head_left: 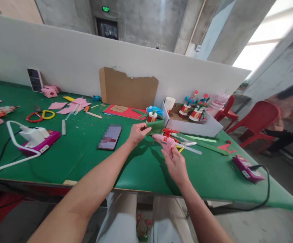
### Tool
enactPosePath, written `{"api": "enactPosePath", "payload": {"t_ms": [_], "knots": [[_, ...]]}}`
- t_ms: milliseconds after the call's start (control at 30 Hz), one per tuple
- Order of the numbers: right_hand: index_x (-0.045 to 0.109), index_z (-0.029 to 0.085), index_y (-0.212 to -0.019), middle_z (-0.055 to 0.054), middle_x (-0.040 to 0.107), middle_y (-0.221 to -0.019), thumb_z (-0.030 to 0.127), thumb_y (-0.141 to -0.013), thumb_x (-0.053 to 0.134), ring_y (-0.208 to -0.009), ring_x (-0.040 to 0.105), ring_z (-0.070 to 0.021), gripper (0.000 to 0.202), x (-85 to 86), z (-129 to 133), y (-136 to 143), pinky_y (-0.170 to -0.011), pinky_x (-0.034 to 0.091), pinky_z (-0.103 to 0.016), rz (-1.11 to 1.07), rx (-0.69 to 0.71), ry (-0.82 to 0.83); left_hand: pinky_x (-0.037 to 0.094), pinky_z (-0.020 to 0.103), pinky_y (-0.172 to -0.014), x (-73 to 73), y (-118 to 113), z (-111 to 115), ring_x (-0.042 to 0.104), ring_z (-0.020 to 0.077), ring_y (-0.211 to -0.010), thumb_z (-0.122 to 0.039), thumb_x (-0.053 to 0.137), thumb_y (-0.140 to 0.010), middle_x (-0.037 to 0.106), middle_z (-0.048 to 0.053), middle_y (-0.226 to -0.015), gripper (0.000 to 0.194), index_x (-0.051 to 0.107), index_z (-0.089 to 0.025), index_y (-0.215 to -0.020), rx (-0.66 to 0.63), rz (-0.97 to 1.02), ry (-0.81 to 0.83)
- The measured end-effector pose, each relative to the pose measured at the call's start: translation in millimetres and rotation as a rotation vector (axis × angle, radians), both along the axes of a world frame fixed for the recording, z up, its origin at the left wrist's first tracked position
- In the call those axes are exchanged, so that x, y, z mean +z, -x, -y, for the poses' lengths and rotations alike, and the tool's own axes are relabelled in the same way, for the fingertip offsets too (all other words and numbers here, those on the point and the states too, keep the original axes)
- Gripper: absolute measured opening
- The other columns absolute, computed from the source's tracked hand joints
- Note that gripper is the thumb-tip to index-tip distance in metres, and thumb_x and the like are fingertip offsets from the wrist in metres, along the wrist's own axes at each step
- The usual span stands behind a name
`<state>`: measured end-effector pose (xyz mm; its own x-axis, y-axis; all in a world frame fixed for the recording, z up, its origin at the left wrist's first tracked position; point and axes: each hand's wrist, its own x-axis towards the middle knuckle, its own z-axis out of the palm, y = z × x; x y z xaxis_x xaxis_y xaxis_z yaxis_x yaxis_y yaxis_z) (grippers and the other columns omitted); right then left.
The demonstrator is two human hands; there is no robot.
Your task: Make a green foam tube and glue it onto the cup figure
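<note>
My left hand [137,133] pinches the left end of a green paper piece [157,127], raised above the table. In my right hand [175,163] is a pink hot glue gun [168,145], its nozzle pointing left, just under the paper's lower edge. A clear glue stick [189,149] sticks out of the gun's back. Behind the green paper stands a small paper-cup figure [152,116] with striped pipe-cleaner arms, its lower part hidden. Red-handled scissors [170,131] lie on the table just beyond the gun.
A white box [194,127] holding several cup figures stands at back right. A phone [110,137] lies left of my left hand. Purple power strips [41,141] with cables sit at both sides. Red paper [126,112] and brown cardboard [128,87] are behind. Someone sits far right.
</note>
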<state>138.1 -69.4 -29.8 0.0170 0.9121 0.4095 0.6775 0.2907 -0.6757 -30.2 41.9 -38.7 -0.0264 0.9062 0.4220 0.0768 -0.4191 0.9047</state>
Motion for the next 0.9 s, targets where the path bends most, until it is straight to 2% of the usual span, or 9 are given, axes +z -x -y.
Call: {"api": "enactPosePath", "payload": {"t_ms": [133, 300, 900], "knots": [[0.058, 0.013, -0.115, -0.004, 0.063, -0.068, 0.041, -0.085, 0.046, -0.063, 0.059, -0.0184, 0.042, 0.0, 0.0, 0.1, -0.059, 0.047, -0.028, -0.012, 0.007, 0.011, 0.018, 0.022, -0.047, 0.2, 0.3, 0.0, 0.025, 0.0066, -0.048, -0.036, 0.062, -0.066, 0.030, -0.006, -0.047, 0.035, 0.039, -0.017, -0.048, -0.001, -0.008, 0.006], [0.062, 0.014, -0.103, -0.005, 0.064, -0.069, 0.041, -0.084, 0.047, -0.065, 0.059, -0.0188, 0.035, 0.1, -0.6, -0.8, -0.059, 0.047, -0.027, -0.021, 0.002, 0.004, 0.019, 0.022, -0.047, 1.5, 0.5, 0.5, 0.025, 0.0065, -0.048, -0.037, 0.062, -0.066, 0.031, -0.006, -0.047, 0.035, 0.040, -0.017, -0.048, -0.001, -0.013, 0.008], [0.062, 0.014, -0.105, -0.006, 0.065, -0.071, 0.040, -0.084, 0.047, -0.068, 0.061, -0.0202, 0.037, -0.2, -1.5, -3.9, -0.061, 0.048, -0.029, -0.006, -0.023, -0.016, 0.020, 0.022, -0.047, 3.6, 0.7, 2.6, 0.026, 0.0069, -0.048, -0.037, 0.062, -0.066, 0.031, -0.006, -0.047, 0.036, 0.039, -0.017, -0.048, 0.012, -0.037, 0.000]]}}
